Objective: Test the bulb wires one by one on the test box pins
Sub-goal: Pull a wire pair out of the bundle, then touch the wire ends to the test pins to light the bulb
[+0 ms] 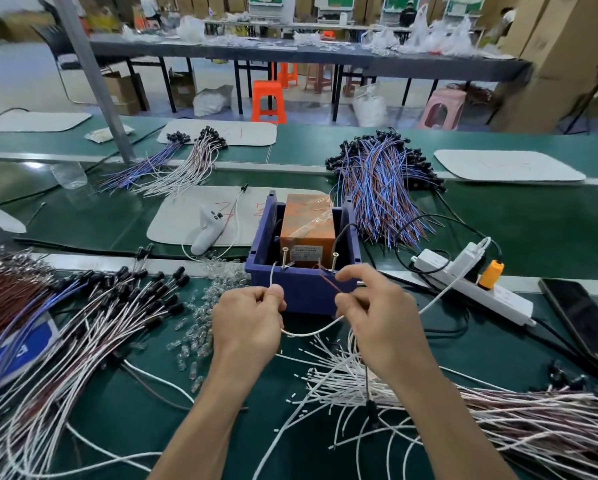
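A blue plastic bin (304, 289) holds an orange test box (308, 223), and two metal pins (285, 258) stand up at its near edge. My left hand (247, 323) pinches a white wire (311, 329) whose end rises toward the left pin. My right hand (373, 306) pinches a reddish-brown wire (330, 284) whose tip reaches toward the right pin (334, 262). The white wire sags between both hands. Whether the wire tips touch the pins, I cannot tell.
Bulb wires with black sockets (124, 306) lie heaped at the left, white and brown wires (463, 403) at the right. Loose clear bulbs (200, 327) are scattered beside the bin. A white power strip (474, 282) and a black phone (581, 317) lie to the right; blue-orange bundles (384, 181) behind.
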`<state>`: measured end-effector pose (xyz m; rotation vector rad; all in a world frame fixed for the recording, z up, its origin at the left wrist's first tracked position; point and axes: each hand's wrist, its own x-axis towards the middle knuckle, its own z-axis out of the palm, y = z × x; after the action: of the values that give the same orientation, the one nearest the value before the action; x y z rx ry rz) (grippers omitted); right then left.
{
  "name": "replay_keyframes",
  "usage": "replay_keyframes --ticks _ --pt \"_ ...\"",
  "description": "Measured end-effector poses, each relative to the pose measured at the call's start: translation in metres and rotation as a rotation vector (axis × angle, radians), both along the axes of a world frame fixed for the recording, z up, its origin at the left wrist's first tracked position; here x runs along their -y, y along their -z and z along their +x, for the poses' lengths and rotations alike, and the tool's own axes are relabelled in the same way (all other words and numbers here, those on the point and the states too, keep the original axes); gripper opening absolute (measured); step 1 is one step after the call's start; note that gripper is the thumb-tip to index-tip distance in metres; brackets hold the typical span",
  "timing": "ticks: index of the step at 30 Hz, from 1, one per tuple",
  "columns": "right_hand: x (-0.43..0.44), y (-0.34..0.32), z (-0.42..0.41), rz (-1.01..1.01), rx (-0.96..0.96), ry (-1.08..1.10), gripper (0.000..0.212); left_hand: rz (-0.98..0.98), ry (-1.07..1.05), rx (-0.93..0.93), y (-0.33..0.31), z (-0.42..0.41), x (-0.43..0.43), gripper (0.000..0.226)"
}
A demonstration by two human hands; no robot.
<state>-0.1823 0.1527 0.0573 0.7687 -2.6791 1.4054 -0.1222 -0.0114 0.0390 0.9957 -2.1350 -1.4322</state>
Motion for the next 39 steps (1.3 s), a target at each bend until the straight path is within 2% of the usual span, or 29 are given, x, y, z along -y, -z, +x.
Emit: replay_keyframes --ticks 8,14,39 --pt "-0.001 -0.004 -0.014 0.001 -0.004 0.046 0.021 -0.106 -0.017 0.101 -0.004 -0.007 0.004 0.028" --pt "-0.004 -0.001 -0.023 -0.06 0.024 0.056 0.022 -0.24 -0.021 0.135 -0.006 -0.01 0.004 0.029" --pt "-0.005 -0.005 -0.032 -0.011 0.049 0.18 0.02 -0.24 0.038 0.084 -0.003 -0.008 -0.001 0.035"
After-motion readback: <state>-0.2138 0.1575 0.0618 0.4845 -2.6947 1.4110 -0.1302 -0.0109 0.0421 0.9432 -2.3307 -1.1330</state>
